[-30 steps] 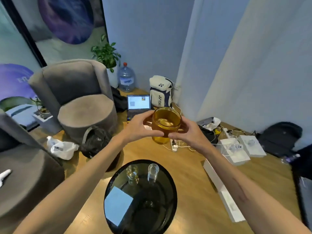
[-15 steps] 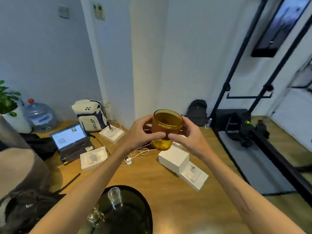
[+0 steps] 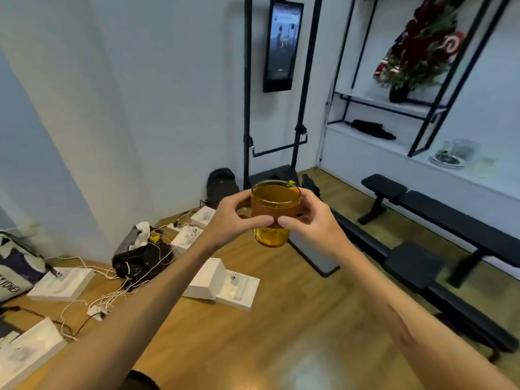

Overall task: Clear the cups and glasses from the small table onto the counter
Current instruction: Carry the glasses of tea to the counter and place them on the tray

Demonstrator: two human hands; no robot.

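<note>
An amber glass cup [image 3: 274,204] with yellow liquid in it is held upright at chest height in front of me. My left hand [image 3: 235,218] grips its left side and my right hand [image 3: 311,220] grips its right side, thumbs almost meeting at the front. The white counter [image 3: 394,153] runs along the right wall, with a plate and clear glasses [image 3: 461,154] standing on it. The small table is out of view.
A black workout bench [image 3: 427,204] stands on the floor in front of the counter. White boxes [image 3: 222,285], cables and a black bag [image 3: 140,263] lie on the wooden floor at left. A black pole stand with a screen [image 3: 282,43] rises ahead.
The view has swung to the right: the small black table and its small glasses have left the frame, and the counter and bench have come in. Both hands keep the cup.
</note>
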